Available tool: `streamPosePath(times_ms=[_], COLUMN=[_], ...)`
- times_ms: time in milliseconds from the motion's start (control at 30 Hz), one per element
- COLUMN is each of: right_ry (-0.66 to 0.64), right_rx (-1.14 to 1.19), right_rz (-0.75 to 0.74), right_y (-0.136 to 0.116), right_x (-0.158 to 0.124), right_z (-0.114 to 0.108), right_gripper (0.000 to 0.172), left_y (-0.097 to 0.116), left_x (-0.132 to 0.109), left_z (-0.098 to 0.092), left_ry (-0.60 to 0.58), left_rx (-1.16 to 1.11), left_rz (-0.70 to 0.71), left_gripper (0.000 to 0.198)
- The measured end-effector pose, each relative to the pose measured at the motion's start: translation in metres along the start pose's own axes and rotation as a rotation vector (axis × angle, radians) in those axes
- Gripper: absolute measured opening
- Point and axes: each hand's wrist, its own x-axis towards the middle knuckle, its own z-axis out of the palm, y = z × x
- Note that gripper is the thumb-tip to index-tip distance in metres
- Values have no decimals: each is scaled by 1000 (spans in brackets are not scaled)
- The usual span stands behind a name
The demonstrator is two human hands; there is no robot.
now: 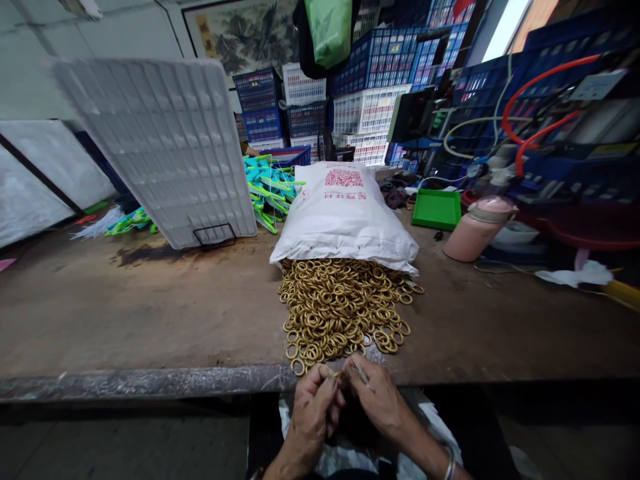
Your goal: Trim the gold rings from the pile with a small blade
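My left hand [316, 408] is closed in a pinch just off the table's front edge. Between its thumb and forefinger shows the edge of a gold-coloured ring [339, 375]. Close beside it, my right hand [376, 395] is closed around a thin grey metal tool [361, 373], mostly hidden by the fingers; its exact kind cannot be made out. The fingertips of both hands nearly meet at the ring. Right beyond them lies a heap of gold-coloured rings [340, 307], spread in front of a full white woven sack [345, 213] with red print.
On the wooden table [150, 320], a white ribbed panel [165, 153] stands tilted at left. Green and turquoise plastic pieces [270, 187] lie behind it. At right are a green tray [437, 209], a pink bottle [477, 230] and red hoses [520, 127]. Stacked crates [370, 110] fill the back.
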Motion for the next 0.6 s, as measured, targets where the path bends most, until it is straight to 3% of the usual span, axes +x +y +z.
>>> streamPosePath(times_ms=[100,267,600], right_ry=[-65,-92,-53], right_rx=[-176,-326,-395], right_rz=[-80,-124,-103], right_y=[7,10,6], right_x=[-6,-11,-10], right_z=[1,2,0], right_gripper=[13,27,27], left_y=[6,8,-7], left_x=[1,3,7], left_z=[4,9,2], left_ry=[23,30,8], left_rx=[25,-12,72], left_rz=[1,32,106], left_gripper=[38,41,39])
